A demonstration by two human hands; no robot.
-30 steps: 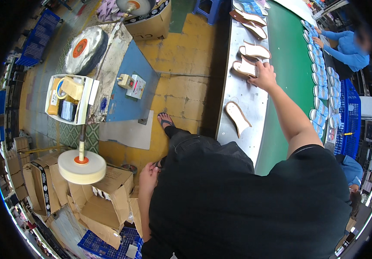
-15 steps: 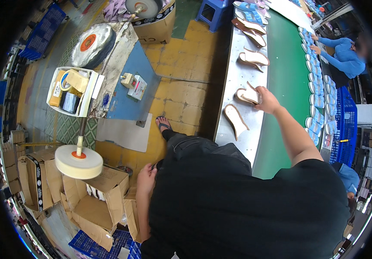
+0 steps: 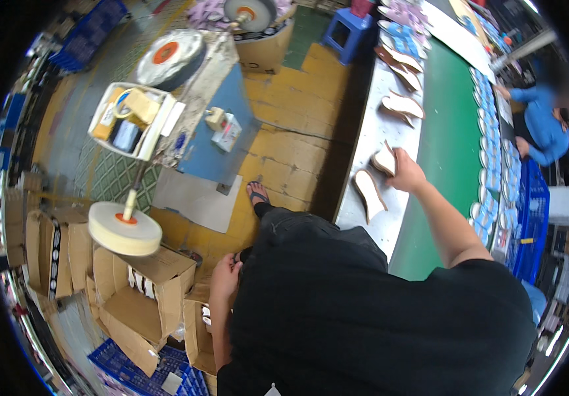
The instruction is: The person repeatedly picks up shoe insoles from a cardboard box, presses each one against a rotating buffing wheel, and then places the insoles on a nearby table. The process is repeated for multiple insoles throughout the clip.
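My right hand (image 3: 406, 171) is closed on the near end of a shoe sole (image 3: 383, 160), white on its face with a brown edge. That sole is tilted up off the metal strip. Just nearer to me another white, brown-edged shoe sole (image 3: 368, 191) lies on the metal, apart from my hand. Farther along lie a pair of similar soles (image 3: 403, 105) and some brown ones (image 3: 400, 65). My left hand (image 3: 225, 277) hangs low beside my dark trousers, its fingers curled; whatever they hold, if anything, is hidden.
A green conveyor belt (image 3: 446, 145) runs beside the metal strip (image 3: 390, 211), with rows of blue sandals (image 3: 489, 145) along its far side. A person in blue stands beyond. To my left are a buffing wheel (image 3: 145, 237), a blue machine stand (image 3: 221, 158) and open cardboard boxes (image 3: 129, 317).
The sole in my right hand has tipped up more steeply. My view has shifted, so the surroundings sit lower and farther right. The person in blue has moved an arm.
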